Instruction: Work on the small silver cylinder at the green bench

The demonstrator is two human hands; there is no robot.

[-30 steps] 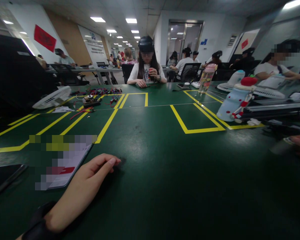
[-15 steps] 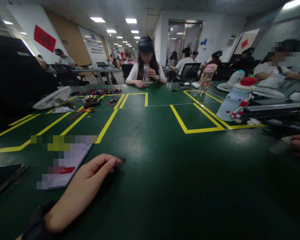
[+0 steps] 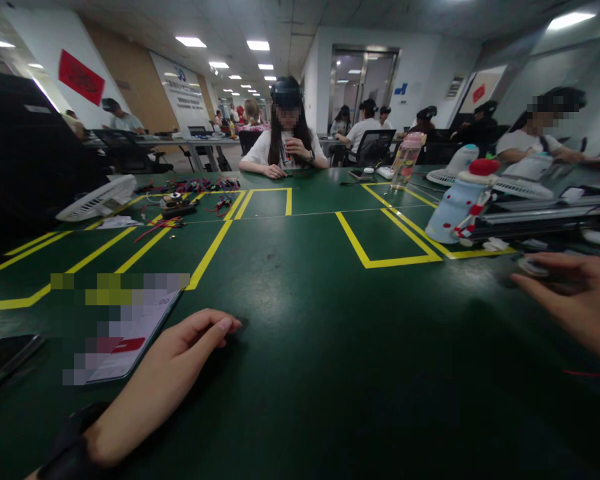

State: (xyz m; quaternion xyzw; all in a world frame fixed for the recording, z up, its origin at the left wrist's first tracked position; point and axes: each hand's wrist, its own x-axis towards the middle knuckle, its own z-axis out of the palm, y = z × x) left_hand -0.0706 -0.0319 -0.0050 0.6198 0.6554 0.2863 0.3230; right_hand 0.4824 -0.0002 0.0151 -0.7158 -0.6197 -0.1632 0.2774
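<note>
My left hand (image 3: 180, 360) lies flat on the green table (image 3: 330, 347), fingers stretched out together, a black band on the wrist. Its fingertips rest beside a small dark piece (image 3: 242, 323) that is mostly hidden. My right hand (image 3: 577, 297) comes in from the right edge, low over the table. Its fingers curl round a small dark round part with a pale ring (image 3: 531, 268).
A phone with a lit screen (image 3: 130, 327) lies left of my left hand, a dark phone (image 3: 5, 357) further left. Yellow tape lines (image 3: 365, 250) mark boxes. A white fan (image 3: 97, 199), loose wires (image 3: 195, 183), a blue-white bottle (image 3: 453, 210), a pink-capped bottle (image 3: 407, 160). A person (image 3: 285, 143) sits opposite.
My right hand has moved left, further into view, carrying the small round part. My left hand has stayed put. The view has shifted slightly.
</note>
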